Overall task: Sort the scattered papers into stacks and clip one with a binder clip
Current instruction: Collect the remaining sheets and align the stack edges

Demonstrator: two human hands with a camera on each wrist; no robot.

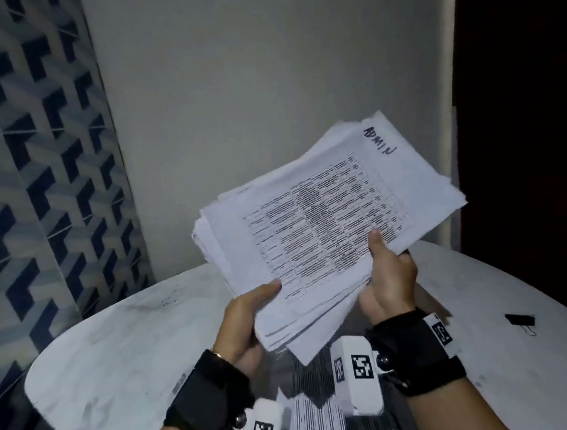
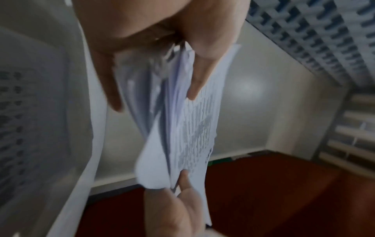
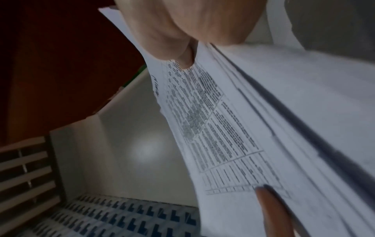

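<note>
A thick, uneven stack of printed papers (image 1: 328, 219) is held up above the white table (image 1: 118, 348); its top sheet has a printed grid and "ADMIN" handwritten at the far corner. My left hand (image 1: 248, 315) grips the stack's near left edge, thumb on top. My right hand (image 1: 387, 275) grips the near right edge, thumb pressed on the top sheet. In the left wrist view the stack (image 2: 182, 128) shows edge-on, pinched between thumb and fingers. The right wrist view shows the top sheet (image 3: 223, 128) under the thumb. A black binder clip (image 1: 521, 320) lies on the table at the right.
More printed sheets (image 1: 315, 407) lie on the table near the front edge, below my wrists. A pale wall stands behind the table, a patterned blue tiled wall (image 1: 36, 162) at the left, and a dark area at the right.
</note>
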